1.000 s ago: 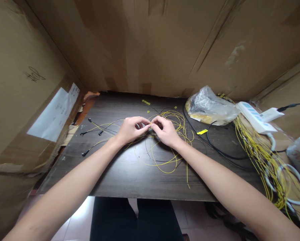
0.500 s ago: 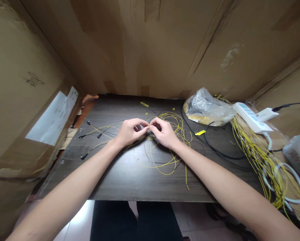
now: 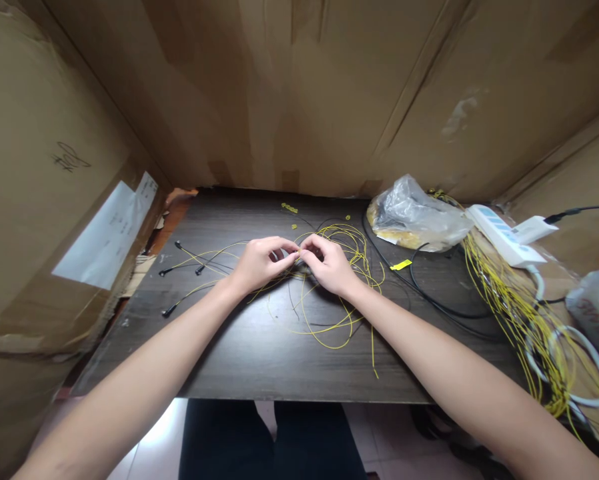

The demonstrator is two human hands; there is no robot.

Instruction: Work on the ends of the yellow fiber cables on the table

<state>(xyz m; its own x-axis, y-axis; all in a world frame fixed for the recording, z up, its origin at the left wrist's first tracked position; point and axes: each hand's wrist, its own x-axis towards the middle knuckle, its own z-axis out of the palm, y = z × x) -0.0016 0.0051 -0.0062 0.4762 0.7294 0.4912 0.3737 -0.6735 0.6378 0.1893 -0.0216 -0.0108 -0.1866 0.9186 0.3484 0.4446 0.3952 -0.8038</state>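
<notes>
My left hand (image 3: 265, 262) and my right hand (image 3: 328, 265) meet fingertip to fingertip over the middle of the table. Both are closed in a pinch. A speck of yellow shows where the tips touch, seemingly a thin yellow wire in the left fingers; what the right fingers grip is too small to make out. Loose yellow wires (image 3: 329, 347) loop under and around my right hand. To the left, thin leads end in several black connectors (image 3: 169, 311). Small yellow pieces (image 3: 289, 208) lie beyond the hands.
A clear plastic bag (image 3: 419, 217) lies at the back right of the dark table (image 3: 229, 367). Beside it are a white power strip (image 3: 503, 235), a black cable (image 3: 439, 308), a yellow tag (image 3: 400, 265) and a bundle of yellow wires (image 3: 509, 313). Cardboard walls (image 3: 259, 100) surround the table.
Hardly anything differs. The fingertips stay pinched together with a tiny shift, and the whole view has moved slightly.
</notes>
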